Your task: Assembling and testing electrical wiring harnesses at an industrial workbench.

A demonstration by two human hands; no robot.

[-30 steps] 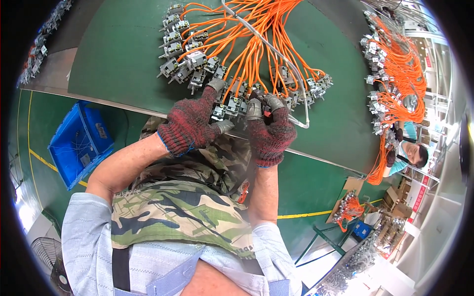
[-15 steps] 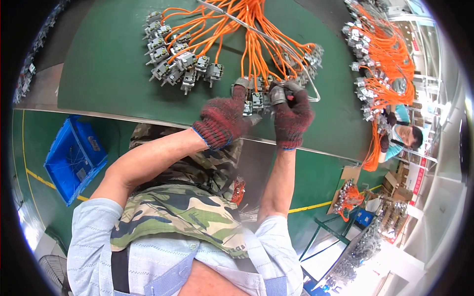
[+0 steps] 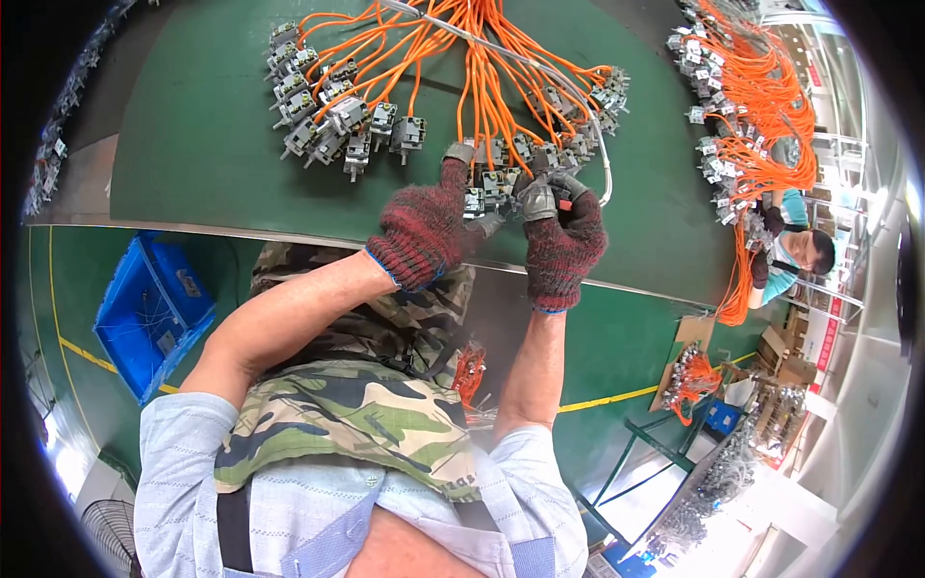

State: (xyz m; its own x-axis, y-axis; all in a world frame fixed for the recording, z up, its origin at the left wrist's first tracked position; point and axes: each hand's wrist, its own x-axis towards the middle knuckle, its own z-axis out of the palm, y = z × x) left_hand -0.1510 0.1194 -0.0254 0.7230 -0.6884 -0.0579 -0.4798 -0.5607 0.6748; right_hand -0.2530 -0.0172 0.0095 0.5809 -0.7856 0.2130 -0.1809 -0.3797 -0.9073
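Note:
Both my hands wear dark red knitted gloves with grey fingertips. My left hand [image 3: 424, 231] has its finger and thumb around the left end of a cluster of small grey box-shaped devices [image 3: 494, 185] on orange wires [image 3: 482, 87]. To its right, my right hand [image 3: 564, 236] is closed at the cluster's right side. A small red piece shows between its fingers, but what it grips is mostly hidden. A white cable [image 3: 603, 164] runs over the orange wires and down beside this hand.
More grey devices [image 3: 328, 116] lie to the left on the green table [image 3: 212, 164]. A blue crate [image 3: 145, 318] stands below the table's front edge. At the far right, a person [image 3: 795, 250] works beside a large heap of orange wires [image 3: 761, 87].
My right hand has come slightly nearer to me, with its fingers still closed. My left hand keeps about the same place at the devices.

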